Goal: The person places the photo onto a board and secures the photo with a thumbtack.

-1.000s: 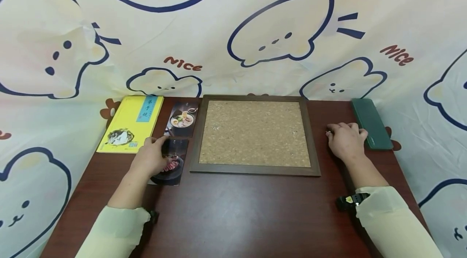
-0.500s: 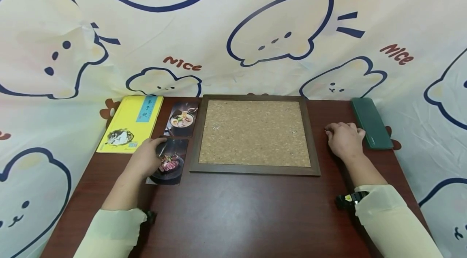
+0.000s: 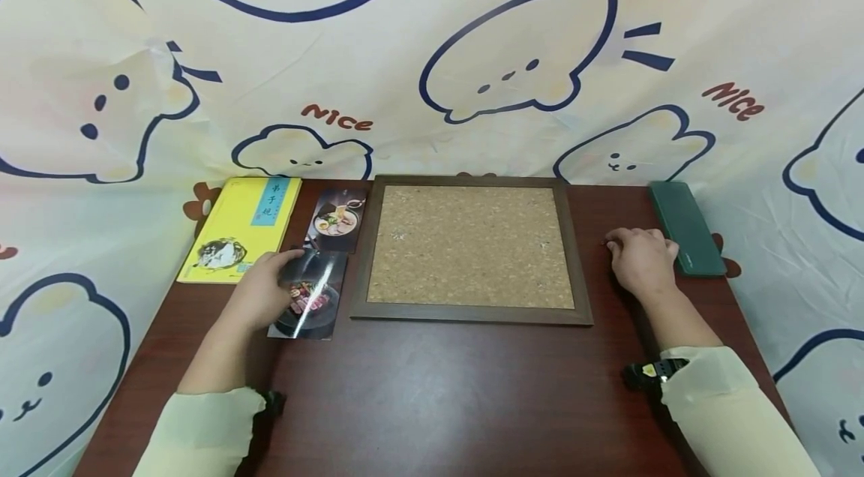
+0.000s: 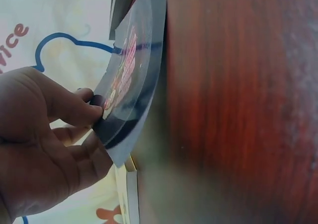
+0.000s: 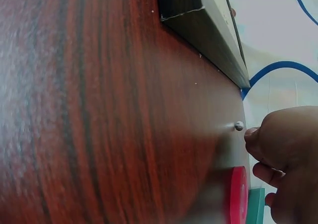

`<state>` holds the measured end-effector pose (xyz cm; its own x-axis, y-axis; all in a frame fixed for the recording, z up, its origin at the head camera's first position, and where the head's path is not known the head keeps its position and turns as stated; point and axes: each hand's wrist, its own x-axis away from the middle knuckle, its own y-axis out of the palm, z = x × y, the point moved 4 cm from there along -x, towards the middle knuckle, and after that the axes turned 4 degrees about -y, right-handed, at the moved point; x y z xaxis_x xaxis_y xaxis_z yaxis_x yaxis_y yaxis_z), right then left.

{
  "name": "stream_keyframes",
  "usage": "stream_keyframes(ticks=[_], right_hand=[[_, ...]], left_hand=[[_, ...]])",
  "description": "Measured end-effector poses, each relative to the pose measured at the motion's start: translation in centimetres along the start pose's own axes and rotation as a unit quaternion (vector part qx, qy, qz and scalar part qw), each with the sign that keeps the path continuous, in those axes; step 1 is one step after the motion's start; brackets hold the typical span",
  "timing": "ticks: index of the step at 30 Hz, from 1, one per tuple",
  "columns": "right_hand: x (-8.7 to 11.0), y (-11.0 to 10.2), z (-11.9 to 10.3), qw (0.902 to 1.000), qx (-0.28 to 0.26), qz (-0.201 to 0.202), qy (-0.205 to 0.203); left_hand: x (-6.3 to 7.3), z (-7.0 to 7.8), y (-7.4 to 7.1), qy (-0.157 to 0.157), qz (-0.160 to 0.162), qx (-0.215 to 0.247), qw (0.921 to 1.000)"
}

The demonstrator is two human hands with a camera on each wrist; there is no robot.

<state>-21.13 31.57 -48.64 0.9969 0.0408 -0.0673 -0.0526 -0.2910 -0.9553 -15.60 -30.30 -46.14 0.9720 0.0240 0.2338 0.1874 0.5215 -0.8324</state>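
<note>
My left hand pinches the left edge of a glossy food photo card. In the left wrist view the thumb lies on the card's printed face, fingers behind it, and the card bends, raised off the table. My right hand is low over the table, left of a green box, its fingers curled. Just off its fingertips in the right wrist view is a small silvery round piece; whether the fingers grip it is unclear. Below that hand sits a red round object, hidden in the head view.
A framed cork board lies between the hands. Left of it is a second food card, and farther left a yellow book. A patterned cloth backdrop stands along the table's back edge.
My left hand has drawn slightly left and taken hold of the lower card, which now tilts up and catches a streak of light. The right hand has shifted only a little.
</note>
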Motion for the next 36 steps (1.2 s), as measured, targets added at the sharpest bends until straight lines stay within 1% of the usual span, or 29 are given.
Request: stream_keyframes(ticks=[3, 7, 10, 12, 17, 21, 28, 32, 36], right_hand=[[0.1, -0.2, -0.1, 1.0, -0.001, 0.007, -0.001], [0.3, -0.4, -0.2, 0.9998, -0.006, 0.021, -0.003], [0.4, -0.5, -0.3, 0.9995, -0.014, 0.028, -0.005], [0.5, -0.5, -0.4, 0.9993, -0.02, 0.031, -0.007], [0.5, -0.6, -0.6, 0.9987, -0.025, 0.041, -0.015], [0.6, -0.7, -1.0, 0.9981, -0.033, 0.049, -0.019], [0.6, -0.7, -2.0, 0.9976, -0.041, 0.051, -0.023], [0.6, -0.7, -2.5, 0.9973, -0.045, 0.051, -0.026], [0.5, -0.7, -3.1, 0.9967, -0.053, 0.053, -0.031]], left_hand=[[0.1, 0.1, -0.2, 0.006, 0.004, 0.01, 0.9999], [0.1, 0.3, -0.6, 0.005, 0.014, 0.022, 0.9997], [0.2, 0.6, -0.8, -0.001, 0.024, 0.033, 0.9992], [0.3, 0.8, -1.0, -0.008, 0.027, 0.049, 0.9984], [0.3, 1.3, -1.3, -0.024, 0.024, 0.091, 0.9953], [0.1, 1.6, -1.5, -0.029, 0.025, 0.106, 0.9936], [-0.3, 2.5, -1.6, -0.017, 0.031, 0.12, 0.9922], [-0.5, 3.2, -1.4, -0.006, 0.03, 0.128, 0.9913], [-0.7, 3.9, -1.2, -0.001, 0.031, 0.136, 0.9902]])
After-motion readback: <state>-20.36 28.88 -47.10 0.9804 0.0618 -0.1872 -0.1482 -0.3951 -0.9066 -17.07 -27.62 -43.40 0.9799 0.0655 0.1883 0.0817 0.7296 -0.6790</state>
